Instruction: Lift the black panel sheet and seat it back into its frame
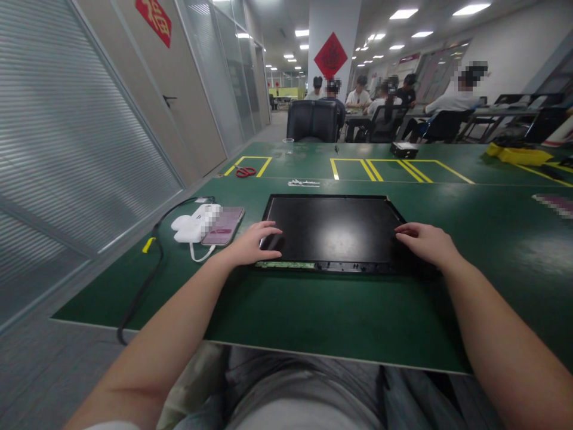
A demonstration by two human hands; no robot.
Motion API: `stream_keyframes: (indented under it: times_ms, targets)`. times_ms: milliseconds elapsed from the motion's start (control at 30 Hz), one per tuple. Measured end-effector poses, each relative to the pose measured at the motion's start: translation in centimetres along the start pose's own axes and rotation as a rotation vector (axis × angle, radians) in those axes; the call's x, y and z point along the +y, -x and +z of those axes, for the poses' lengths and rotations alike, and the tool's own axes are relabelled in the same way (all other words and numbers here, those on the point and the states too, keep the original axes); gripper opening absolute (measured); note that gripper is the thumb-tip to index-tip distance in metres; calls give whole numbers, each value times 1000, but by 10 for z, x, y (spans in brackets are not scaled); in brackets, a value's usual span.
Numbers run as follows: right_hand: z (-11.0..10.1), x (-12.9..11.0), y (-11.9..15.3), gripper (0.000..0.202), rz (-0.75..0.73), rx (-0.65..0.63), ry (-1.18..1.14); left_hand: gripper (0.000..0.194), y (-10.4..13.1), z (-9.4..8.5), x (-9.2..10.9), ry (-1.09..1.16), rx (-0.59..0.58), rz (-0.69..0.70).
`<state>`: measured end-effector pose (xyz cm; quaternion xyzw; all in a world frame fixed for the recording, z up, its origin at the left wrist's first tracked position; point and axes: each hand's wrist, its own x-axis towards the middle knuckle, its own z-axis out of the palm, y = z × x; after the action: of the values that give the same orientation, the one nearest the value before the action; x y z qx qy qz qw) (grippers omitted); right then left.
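Note:
A black flat screen panel (333, 230) lies face up on the green table (340, 322), with a green circuit strip (289, 265) along the left part of its near edge. At the panel's left edge is my left hand (257, 243), its thumb and fingers spread apart over the corner area. My right hand (423, 239) is at the right edge, its fingertips at the frame and the fingers close together. What lies under these fingertips is too small to make out.
A phone (224, 226), a white device (194, 222) and a black cable (156, 269) lie at the left. Beyond the panel are white strips (304, 183), red scissors (245, 172), a black box (404, 149) and yellow tape outlines. Several people sit in the background.

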<state>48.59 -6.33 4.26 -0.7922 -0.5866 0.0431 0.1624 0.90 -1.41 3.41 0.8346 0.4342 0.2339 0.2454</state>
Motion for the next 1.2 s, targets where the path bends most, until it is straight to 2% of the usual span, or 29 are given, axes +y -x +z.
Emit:
stream_keyframes:
  times_ms: [133, 267, 600, 867, 1200]
  targets:
    - [-3, -4, 3, 38, 8, -39, 32, 67, 0, 1, -4, -114, -50, 45]
    - [-6, -8, 5, 38, 19, -56, 54, 62, 0, -1, -2, -168, -74, 105]
    - [-1, -4, 3, 36, -3, -25, 68, 56, -1, -2, -1, -141, -101, 177]
    - [-5, -8, 5, 38, 8, -57, 83, 54, 1, -14, -2, -127, -138, 212]
    - [-9, -15, 8, 41, 23, -81, 109, 49, 1, -12, -3, -139, -94, 239]
